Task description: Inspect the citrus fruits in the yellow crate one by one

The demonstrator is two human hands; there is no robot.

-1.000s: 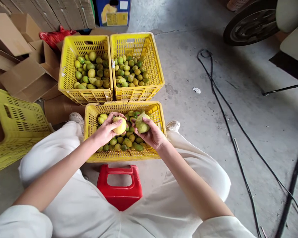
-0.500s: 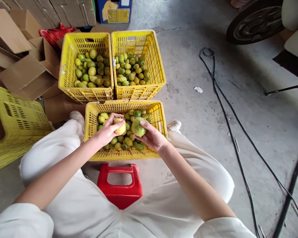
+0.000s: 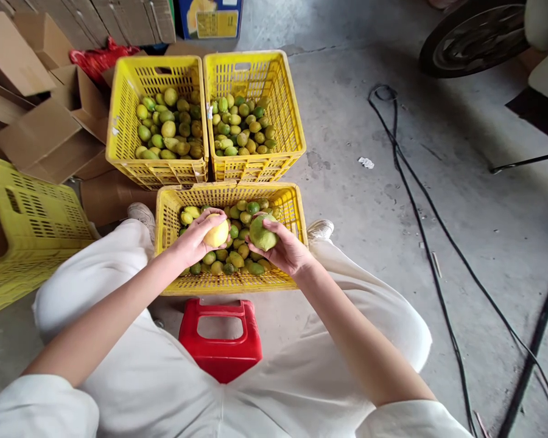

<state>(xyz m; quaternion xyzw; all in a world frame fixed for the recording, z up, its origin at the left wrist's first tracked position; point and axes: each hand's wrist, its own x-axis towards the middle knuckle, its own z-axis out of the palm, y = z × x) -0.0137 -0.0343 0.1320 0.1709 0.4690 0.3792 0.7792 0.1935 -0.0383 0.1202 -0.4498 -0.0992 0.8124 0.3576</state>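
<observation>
My left hand (image 3: 200,236) is closed around a yellow lemon (image 3: 217,233). In my right hand (image 3: 287,248) is a larger green lemon (image 3: 263,233), gripped between thumb and fingers. Both fruits are held apart, above the near yellow crate (image 3: 231,285), which stands between my feet. Inside it lie several green and yellow lemons (image 3: 235,260), some hidden behind my hands.
Two more yellow crates with lemons, one at left (image 3: 158,164) and one at right (image 3: 256,159), stand just beyond. A red plastic stool (image 3: 220,350) sits between my legs. Cardboard boxes (image 3: 41,137) and a tilted yellow-green crate (image 3: 39,237) lie left; black cables (image 3: 420,204) cross the floor right.
My hands have moved slightly apart, the left with its yellow lemon to the left, the right with its green lemon to the right. Both lemons are still held.
</observation>
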